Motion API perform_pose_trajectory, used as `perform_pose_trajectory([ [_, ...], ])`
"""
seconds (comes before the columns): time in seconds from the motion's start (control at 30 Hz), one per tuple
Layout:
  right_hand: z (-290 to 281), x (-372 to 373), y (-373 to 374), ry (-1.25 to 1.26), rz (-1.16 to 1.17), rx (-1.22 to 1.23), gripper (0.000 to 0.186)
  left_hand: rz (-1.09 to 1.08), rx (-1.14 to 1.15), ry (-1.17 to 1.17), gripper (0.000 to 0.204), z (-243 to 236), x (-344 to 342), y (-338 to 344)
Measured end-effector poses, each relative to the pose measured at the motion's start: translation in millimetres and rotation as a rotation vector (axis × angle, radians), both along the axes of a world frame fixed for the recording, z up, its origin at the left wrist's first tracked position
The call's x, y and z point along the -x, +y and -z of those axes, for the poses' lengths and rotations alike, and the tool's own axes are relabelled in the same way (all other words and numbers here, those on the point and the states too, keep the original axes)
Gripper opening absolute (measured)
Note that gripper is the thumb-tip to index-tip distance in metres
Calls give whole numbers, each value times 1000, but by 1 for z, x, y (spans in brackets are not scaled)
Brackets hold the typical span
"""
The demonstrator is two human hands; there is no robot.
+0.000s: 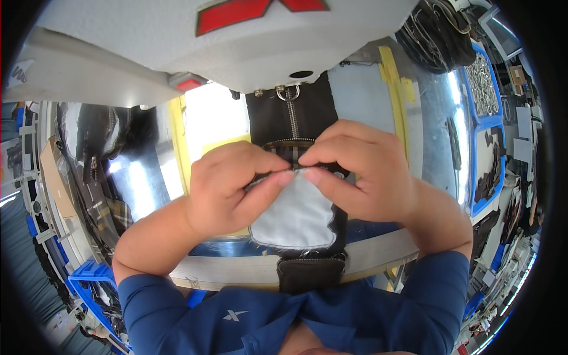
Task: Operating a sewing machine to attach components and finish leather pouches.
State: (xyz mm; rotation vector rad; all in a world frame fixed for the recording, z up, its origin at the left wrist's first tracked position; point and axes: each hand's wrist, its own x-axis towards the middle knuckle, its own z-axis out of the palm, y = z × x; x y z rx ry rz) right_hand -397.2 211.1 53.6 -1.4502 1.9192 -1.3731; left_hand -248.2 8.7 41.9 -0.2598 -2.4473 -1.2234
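A dark fabric bag piece [260,115] lies lengthwise under the machine, with a metal zipper [292,121] down its middle and a D-ring [289,93] at its far end. A white backing panel [293,216] with frayed edges covers its near part. My left hand [234,186] pinches the panel's far edge between thumb and fingers. Close beside it, my right hand [358,168] pinches the same edge, the fingertips of both hands nearly meeting. A strip of plaid lining [283,155] shows just beyond them. Fingers hide part of the seam.
A large white sewing machine [148,41] overhangs the work. Dark zippered pieces [97,142] lie at left, beside a blue crate [92,271]. Blue bins [473,124] with metal parts and dark scraps stand right; black bags [435,35] sit behind. A dark pouch [310,273] hangs over the front edge.
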Motion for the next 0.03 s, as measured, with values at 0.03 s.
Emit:
perform_pose_trajectory([
  [0.03, 1, 0, 0, -2, -1, -2, 14, -31, -61, -112, 19, -1, 0, 0],
])
